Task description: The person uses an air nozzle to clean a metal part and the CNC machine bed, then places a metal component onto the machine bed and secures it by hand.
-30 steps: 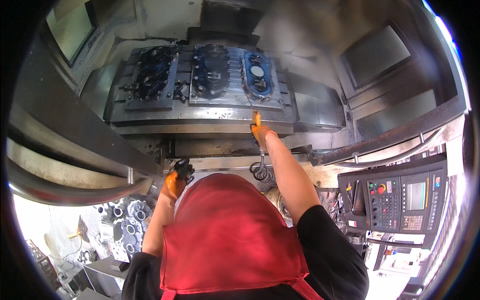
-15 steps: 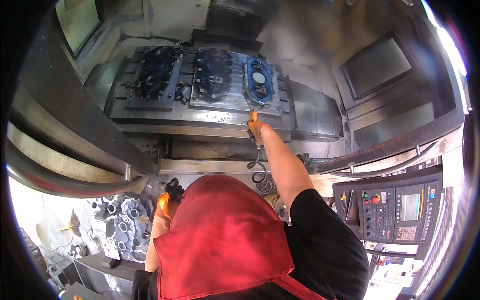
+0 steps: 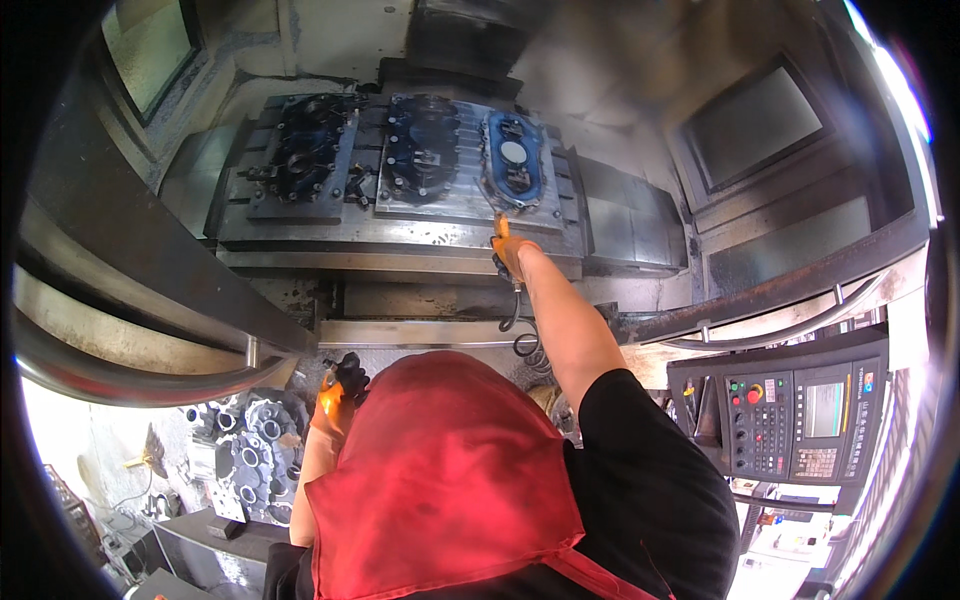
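Observation:
My right hand (image 3: pixel 510 258), in an orange and black glove, reaches forward over the front edge of the machine table (image 3: pixel 400 257). Its fingers are closed round an air blow gun (image 3: pixel 502 226), mostly hidden by the glove, with a dark coiled hose (image 3: pixel 526 345) hanging below. The thin nozzle points toward the near end of a blue-lined oval metal housing (image 3: pixel 514 190) in the right-hand fixture place. Low beside my red apron, my left hand (image 3: pixel 338 392), gloved alike, is closed; a small greyish end shows at its fingers, too small to name.
Two more fixture places with dark metal parts (image 3: pixel 308 150) (image 3: pixel 422 150) lie farther left. A control panel (image 3: pixel 790 420) stands at the right. Several machined castings (image 3: pixel 250 455) are stacked at the lower left. Door frames with curved handles (image 3: pixel 150 375) flank the opening.
My right hand and the air blow gun have shifted slightly left and away from me. My left hand stays low and closed beside the apron.

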Available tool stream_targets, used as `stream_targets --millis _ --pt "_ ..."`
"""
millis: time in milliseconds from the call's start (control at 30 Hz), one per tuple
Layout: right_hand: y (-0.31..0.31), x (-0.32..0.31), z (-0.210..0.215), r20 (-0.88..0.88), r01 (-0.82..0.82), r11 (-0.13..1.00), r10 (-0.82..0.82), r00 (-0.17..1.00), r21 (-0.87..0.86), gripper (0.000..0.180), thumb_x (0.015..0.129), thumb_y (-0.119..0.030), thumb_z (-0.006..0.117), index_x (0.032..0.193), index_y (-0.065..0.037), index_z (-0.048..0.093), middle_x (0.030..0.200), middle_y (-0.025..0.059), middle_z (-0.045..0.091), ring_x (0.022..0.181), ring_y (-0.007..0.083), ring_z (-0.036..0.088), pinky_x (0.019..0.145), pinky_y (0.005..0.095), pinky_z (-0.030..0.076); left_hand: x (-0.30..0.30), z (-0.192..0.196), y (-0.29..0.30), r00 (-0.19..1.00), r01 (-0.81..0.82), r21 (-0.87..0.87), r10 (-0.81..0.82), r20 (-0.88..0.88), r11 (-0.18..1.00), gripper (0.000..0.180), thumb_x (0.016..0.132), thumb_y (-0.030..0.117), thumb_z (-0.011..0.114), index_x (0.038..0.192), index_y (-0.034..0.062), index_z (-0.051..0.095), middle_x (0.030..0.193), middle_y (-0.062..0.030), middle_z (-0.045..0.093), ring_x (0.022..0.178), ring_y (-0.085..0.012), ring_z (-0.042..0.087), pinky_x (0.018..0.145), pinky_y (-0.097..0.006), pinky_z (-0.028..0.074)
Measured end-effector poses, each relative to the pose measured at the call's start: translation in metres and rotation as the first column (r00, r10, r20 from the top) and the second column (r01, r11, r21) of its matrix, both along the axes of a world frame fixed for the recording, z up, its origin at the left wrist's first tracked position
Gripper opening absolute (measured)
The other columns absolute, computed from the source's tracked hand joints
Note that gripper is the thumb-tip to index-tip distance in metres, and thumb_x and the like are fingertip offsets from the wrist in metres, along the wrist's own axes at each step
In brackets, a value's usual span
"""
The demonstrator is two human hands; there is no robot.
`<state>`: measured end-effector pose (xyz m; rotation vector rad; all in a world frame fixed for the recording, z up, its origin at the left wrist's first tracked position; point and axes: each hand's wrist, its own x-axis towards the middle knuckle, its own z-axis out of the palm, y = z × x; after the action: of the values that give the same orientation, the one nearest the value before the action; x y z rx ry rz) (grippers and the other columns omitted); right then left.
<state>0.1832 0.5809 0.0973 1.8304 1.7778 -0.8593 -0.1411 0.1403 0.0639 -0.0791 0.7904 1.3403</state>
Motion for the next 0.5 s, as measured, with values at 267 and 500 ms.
stream_targets --millis 267,500 --pt "0.014 -0.002 -0.022 -0.038 -0.129 0.989 0.132 0.990 0.073 0.046 0.104 -0.045 0.047 0.115 -0.007 0.069 0.113 0.0130 0.074 0.101 0.0276 0.071 0.085 0.0412 0.054 0.002 -0.003 0.002 1.000 -0.010 0.050 0.011 -0.029 0.999 0.034 0.105 0.036 0.049 0.128 0.0153 0.063 0.107 -0.0009 0.065 0.100 -0.0197 0.058 0.089 -0.038 0.048" --pt "-0.017 -0.026 0.050 -0.004 0.218 0.976 -0.218 0.976 0.032 0.047 0.104 -0.048 0.046 0.118 -0.008 0.069 0.112 0.0144 0.072 0.096 0.0300 0.071 0.086 0.0388 0.054 0.001 -0.005 0.002 0.999 -0.048 0.039 0.049 -0.020 0.998 0.032 0.105 0.032 0.047 0.127 0.0149 0.062 0.105 -0.0006 0.064 0.100 -0.0199 0.058 0.088 -0.037 0.048"
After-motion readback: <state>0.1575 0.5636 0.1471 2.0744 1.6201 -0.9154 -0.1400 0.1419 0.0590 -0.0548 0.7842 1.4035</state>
